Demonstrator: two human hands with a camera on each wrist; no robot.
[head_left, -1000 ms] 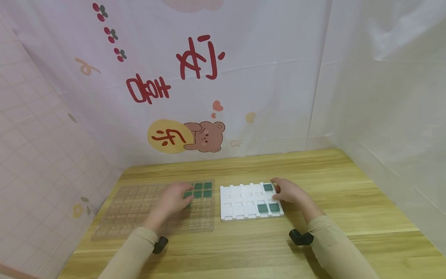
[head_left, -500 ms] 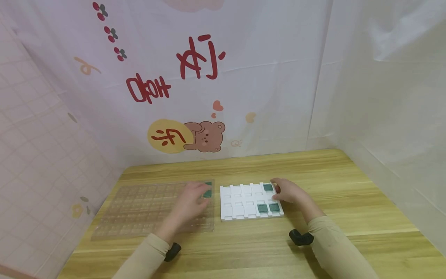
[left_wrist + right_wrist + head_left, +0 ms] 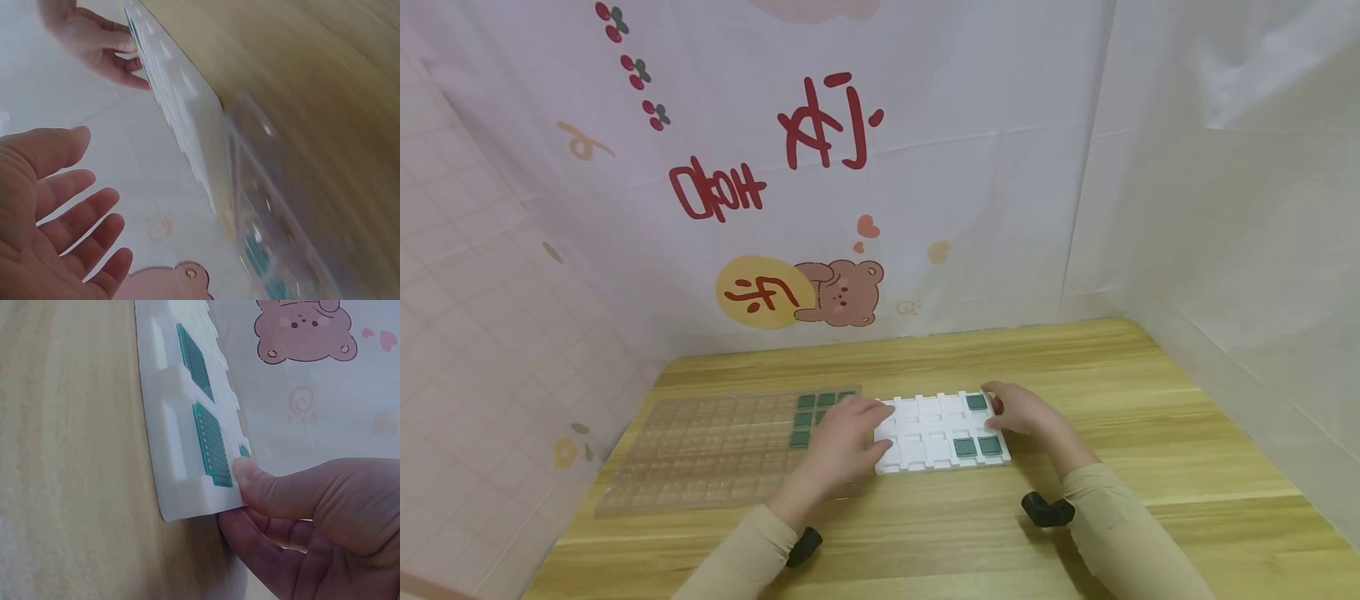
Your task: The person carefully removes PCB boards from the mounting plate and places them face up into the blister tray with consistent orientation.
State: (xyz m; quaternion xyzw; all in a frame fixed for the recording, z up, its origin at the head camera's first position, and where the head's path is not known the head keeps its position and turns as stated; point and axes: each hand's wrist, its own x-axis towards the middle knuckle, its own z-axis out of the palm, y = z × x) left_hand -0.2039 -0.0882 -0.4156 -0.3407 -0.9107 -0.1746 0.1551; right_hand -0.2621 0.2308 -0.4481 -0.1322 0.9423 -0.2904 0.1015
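Observation:
My left hand is at the left end of a white slotted tray. In the left wrist view, the left hand has its thumb and fingers apart and nothing between them. My right hand grips the right end of the tray. In the right wrist view, the right hand's thumb lies on the tray's edge, with fingers against its side. Small green circuit boards sit in 3 of the tray's pockets. More green circuit boards lie in a clear plastic tray, partly hidden by my left hand.
Both trays lie side by side on a wooden table. A printed white cloth hangs behind the table and along its sides. Black wrist-camera mounts stick out below both wrists.
My left hand has moved right, from over the green boards in the clear tray to the white tray's left end. My right hand keeps its place on the white tray.

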